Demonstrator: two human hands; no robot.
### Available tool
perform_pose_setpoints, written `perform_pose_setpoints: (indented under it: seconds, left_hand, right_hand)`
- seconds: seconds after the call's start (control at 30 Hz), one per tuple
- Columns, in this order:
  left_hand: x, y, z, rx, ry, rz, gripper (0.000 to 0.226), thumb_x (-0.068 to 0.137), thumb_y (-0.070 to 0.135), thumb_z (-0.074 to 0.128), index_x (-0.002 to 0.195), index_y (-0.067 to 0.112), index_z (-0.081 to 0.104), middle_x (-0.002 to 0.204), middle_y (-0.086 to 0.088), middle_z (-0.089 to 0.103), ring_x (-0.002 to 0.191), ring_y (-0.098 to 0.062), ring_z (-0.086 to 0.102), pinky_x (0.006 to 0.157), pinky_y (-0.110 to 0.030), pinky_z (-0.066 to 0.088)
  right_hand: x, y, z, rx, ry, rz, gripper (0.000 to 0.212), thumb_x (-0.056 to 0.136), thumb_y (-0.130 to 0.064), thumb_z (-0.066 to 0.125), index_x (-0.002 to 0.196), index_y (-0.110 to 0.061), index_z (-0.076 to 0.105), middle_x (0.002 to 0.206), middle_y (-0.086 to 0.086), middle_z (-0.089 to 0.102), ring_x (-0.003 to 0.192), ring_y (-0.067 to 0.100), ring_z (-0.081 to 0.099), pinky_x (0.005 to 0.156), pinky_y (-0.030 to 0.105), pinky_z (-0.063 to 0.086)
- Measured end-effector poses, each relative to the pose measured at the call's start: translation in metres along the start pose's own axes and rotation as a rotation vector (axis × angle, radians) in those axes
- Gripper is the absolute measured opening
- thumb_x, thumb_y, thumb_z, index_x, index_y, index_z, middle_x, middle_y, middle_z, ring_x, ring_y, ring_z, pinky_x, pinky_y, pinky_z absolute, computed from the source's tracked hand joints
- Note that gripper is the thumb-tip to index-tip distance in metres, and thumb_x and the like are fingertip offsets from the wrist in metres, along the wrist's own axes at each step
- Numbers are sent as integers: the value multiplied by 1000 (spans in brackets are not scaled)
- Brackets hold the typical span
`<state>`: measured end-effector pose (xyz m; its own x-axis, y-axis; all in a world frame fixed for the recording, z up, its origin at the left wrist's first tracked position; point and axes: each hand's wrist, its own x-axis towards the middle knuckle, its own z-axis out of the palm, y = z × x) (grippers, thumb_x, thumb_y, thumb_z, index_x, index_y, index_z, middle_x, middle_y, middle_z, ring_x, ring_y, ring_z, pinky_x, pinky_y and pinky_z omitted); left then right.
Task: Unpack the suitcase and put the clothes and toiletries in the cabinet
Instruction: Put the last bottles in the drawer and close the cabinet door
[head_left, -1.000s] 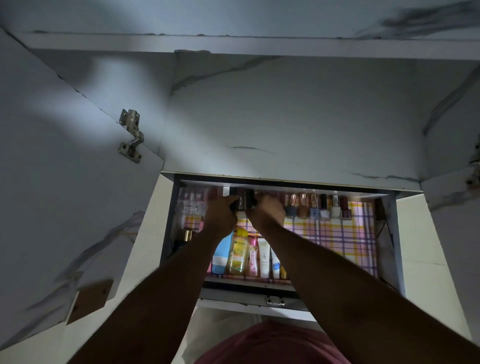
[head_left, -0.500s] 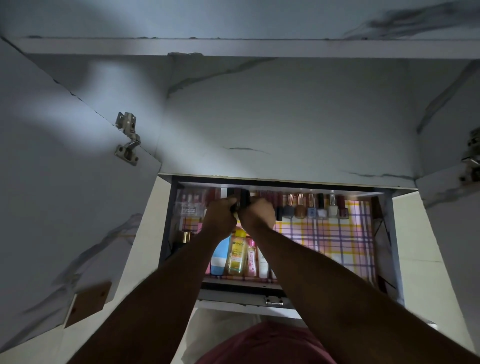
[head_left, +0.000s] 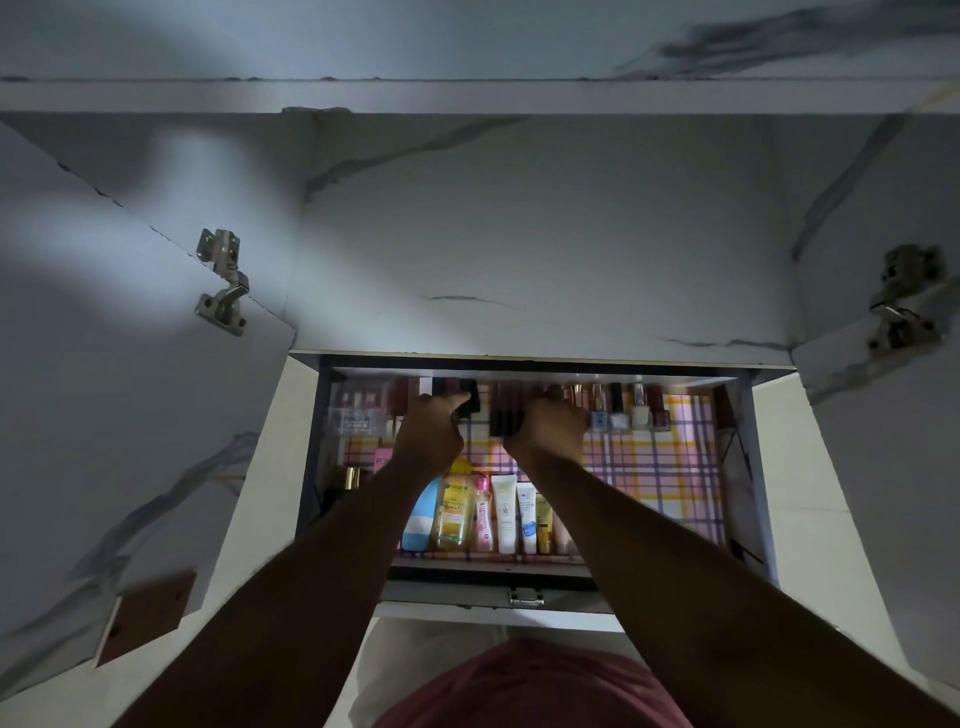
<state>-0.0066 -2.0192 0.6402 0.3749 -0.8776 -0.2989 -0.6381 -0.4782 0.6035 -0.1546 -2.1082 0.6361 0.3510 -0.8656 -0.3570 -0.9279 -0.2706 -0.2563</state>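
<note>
While both hands work the far row | left hand pinches dark tubes | right hand grips dark tubes | light, rigid, slick: hold mid-body.

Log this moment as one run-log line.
stage: arranging toiletries | left hand: grips small dark cosmetic item | right hand: on dark lipstick tubes | place: plaid-lined cabinet drawer, back row
</note>
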Motion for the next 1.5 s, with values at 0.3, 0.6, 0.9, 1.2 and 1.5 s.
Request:
perform_pose_setpoints:
  seconds: [0.3, 0.6, 0.9, 1.2, 1.5]
  left_hand:
    - [-6, 2, 0, -2, -39, -33, 59, 90, -16, 57, 144, 8, 55, 137, -14, 66, 119, -27, 69, 93, -27, 55]
    - [-9, 14, 1, 6, -3, 37, 47, 93, -12, 56, 137, 3, 61, 128, -17, 70, 115, -29, 70, 94, -25, 49]
    - [-4, 60, 33, -3, -150, 23, 45, 97, -1, 52, 140, 12, 60, 131, -11, 68, 115, -22, 67, 89, -23, 48]
    - [3, 88, 72, 385, -247, 346, 59, 93, -1, 55, 149, 18, 47, 149, -8, 45, 134, -26, 45, 108, -38, 46]
    - [-5, 82, 75, 639, -269, 429, 87, 92, 1, 57, 165, 23, 14, 169, -17, 18, 153, -42, 21, 116, -54, 32]
  right_hand:
    - [1, -4, 11, 90, -40, -102, 13, 95, -7, 67, 108, -13, 68, 102, 4, 68, 97, 18, 69, 86, 30, 58]
    - [6, 6, 21, 149, 10, -112, 26, 85, -19, 77, 108, -22, 65, 106, 1, 63, 96, 17, 67, 82, 34, 60]
    - [1, 80, -22, 48, 218, 73, 60, 81, -43, 74, 132, -17, 60, 139, 11, 49, 129, 35, 47, 93, 49, 57]
    - [7, 147, -26, 246, 140, 78, 64, 80, -30, 81, 141, -23, 59, 147, 10, 50, 132, 35, 49, 97, 48, 56]
    - [1, 139, -17, 221, 100, 15, 68, 89, -19, 74, 151, -30, 47, 155, 7, 40, 140, 32, 38, 104, 40, 51]
